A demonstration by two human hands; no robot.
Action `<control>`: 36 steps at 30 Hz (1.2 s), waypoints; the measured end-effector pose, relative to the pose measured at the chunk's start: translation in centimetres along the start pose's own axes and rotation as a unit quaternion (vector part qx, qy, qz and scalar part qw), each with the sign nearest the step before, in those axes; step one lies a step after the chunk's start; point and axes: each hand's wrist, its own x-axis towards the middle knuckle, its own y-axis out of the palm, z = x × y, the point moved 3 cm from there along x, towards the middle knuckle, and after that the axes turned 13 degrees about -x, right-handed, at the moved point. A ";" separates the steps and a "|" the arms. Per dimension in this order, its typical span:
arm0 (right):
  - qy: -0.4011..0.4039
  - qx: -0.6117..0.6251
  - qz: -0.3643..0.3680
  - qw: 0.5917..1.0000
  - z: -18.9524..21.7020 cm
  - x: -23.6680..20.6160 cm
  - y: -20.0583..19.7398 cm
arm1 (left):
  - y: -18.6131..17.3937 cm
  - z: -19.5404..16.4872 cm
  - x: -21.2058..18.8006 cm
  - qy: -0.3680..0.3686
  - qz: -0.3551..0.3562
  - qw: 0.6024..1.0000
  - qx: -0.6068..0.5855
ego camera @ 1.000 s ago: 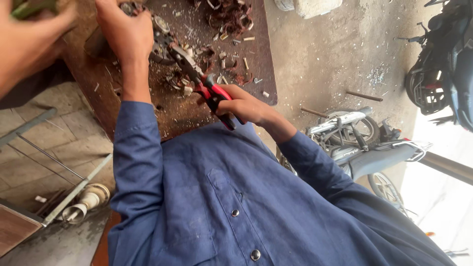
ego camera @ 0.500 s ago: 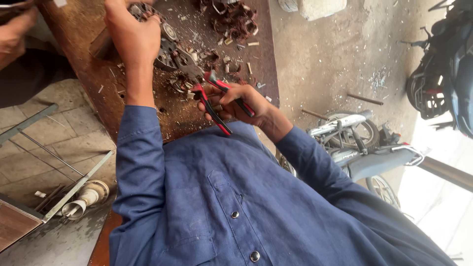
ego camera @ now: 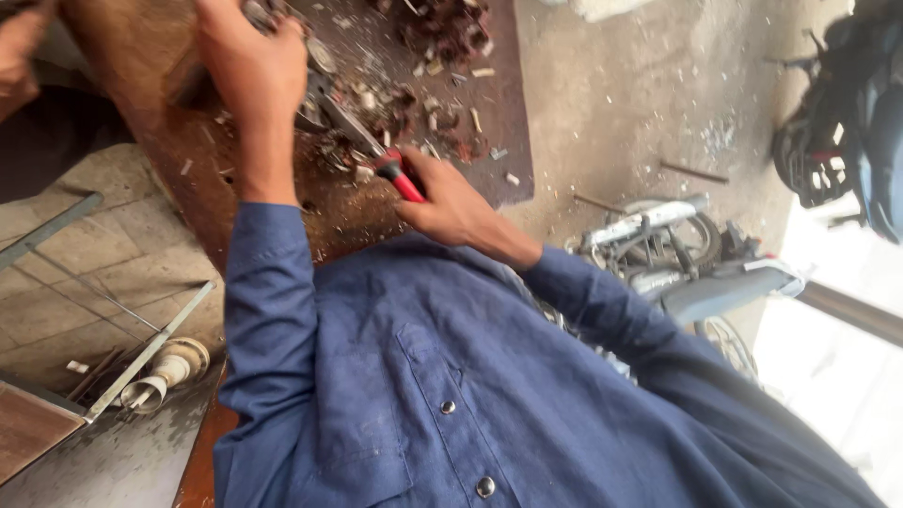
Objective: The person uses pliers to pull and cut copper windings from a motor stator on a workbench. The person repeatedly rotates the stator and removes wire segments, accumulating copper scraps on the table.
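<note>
Gripping red-handled pliers (ego camera: 376,150), right hand (ego camera: 451,202) closed; left hand (ego camera: 249,66) clutching metal part (ego camera: 315,99) at plier tips.

left arm in a blue sleeve extended up the frame, left hand (ego camera: 249,71) closed with its back to the camera. right arm bent at the elbow, forearm reaching inward; right hand (ego camera: 451,202) curled in a closed grip, knuckles uppermost, lower than the left.

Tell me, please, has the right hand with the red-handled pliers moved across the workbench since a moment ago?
Yes. The right hand and red-handled pliers have swung leftward across the workbench, towards the left hand.
</note>
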 end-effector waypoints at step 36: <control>-0.036 0.242 0.071 0.967 -3.9 -1.2 3.2 | 0.7 -0.3 -0.5 -0.218 0.102 0.965 -0.105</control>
